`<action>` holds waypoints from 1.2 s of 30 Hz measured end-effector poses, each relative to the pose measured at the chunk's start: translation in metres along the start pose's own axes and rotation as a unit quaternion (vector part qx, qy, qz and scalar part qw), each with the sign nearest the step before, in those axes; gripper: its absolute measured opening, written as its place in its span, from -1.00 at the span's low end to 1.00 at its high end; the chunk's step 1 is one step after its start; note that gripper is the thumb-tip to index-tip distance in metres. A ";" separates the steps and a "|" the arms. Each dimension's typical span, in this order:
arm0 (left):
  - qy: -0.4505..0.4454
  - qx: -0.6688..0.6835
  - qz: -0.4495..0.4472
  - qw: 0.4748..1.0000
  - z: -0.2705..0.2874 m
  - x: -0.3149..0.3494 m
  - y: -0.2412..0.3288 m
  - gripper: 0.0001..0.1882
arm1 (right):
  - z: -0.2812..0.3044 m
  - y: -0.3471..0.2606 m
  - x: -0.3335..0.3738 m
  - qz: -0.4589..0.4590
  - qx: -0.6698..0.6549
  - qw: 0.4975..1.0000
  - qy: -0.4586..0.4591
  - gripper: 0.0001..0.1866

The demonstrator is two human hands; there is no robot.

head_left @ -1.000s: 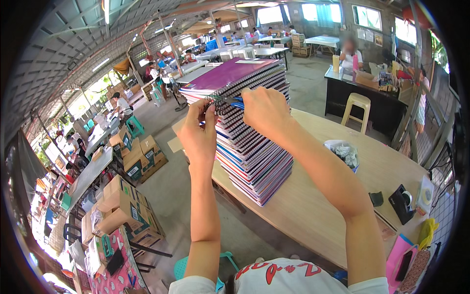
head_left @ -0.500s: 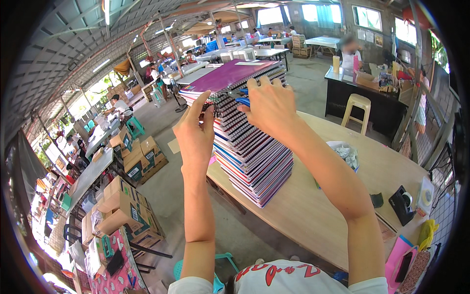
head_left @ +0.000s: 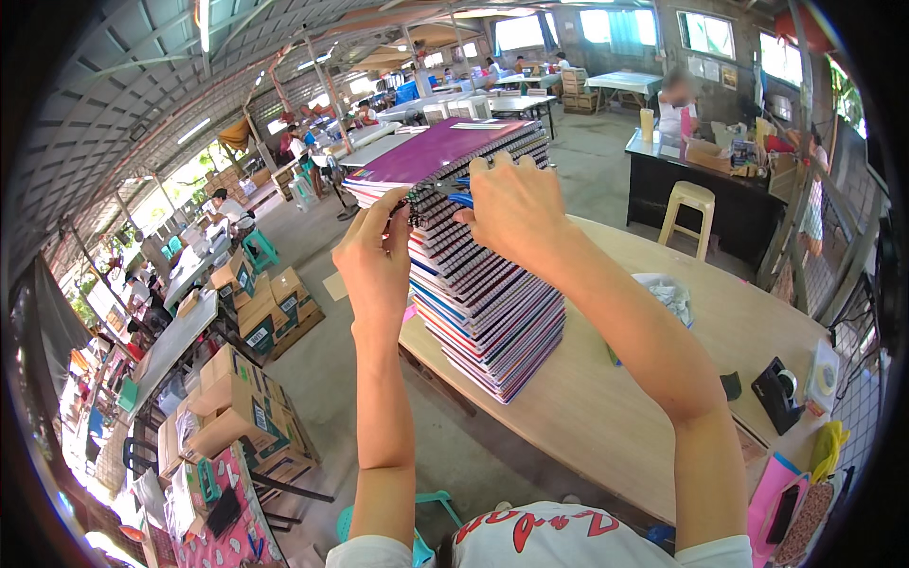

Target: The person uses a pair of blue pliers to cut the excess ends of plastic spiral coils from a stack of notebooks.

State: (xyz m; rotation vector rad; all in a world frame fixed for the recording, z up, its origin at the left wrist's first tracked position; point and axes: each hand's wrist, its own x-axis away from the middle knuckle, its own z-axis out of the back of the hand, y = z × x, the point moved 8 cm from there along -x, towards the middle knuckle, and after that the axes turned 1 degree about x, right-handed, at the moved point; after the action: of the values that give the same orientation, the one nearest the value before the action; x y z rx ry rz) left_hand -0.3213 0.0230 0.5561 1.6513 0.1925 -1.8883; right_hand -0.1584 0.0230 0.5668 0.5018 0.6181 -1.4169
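A tall stack of spiral-bound notebooks (head_left: 502, 331) stands on the wooden table, coils facing me, with a purple-covered notebook (head_left: 426, 151) on top. My right hand (head_left: 519, 210) is closed round blue-handled pliers (head_left: 460, 199). Their jaws point left to the near left corner of the upper notebooks, at the end of the dark wire coil (head_left: 417, 204). At that same corner, my left hand (head_left: 371, 251) pinches the coil's end between thumb and fingers. The fingertips partly hide the exact spot where jaws and wire meet.
Right of the stack, a tub of crumpled pieces (head_left: 668, 295) stands on the table (head_left: 606, 398). A black tape dispenser (head_left: 778, 393) lies farther right. Cardboard boxes (head_left: 251, 407) sit on the left, a beige stool (head_left: 689, 218) beyond the table. People work at distant tables.
My right hand and the pliers have shifted slightly left and down, the jaws now closer to my left fingertips. My left hand stays at the corner, its fingers drawn a little closer together.
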 end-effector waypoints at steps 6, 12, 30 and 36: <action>-0.001 -0.006 0.017 1.000 0.000 0.000 0.003 -0.79 | 0.000 0.001 -0.005 0.038 -0.040 0.998 0.034 -0.85; 0.007 0.110 0.118 0.987 -0.007 0.008 -0.028 -0.80 | 0.006 0.016 -0.003 0.043 -0.063 0.996 0.054 -0.85; -0.337 0.205 0.175 0.902 -0.395 0.255 0.089 -0.48 | -0.162 0.274 0.481 -0.548 -0.655 0.496 0.157 -0.32; -0.126 0.211 -0.049 0.968 -0.133 0.129 0.111 -0.50 | -0.148 0.244 0.354 -0.461 -0.707 0.525 0.108 -0.42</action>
State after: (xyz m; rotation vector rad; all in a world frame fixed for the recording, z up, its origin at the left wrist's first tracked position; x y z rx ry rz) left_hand -0.1539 -0.0455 0.4388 1.6632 -0.2566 -2.3128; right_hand 0.0861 -0.1203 0.2110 -1.1954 2.1554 -1.2043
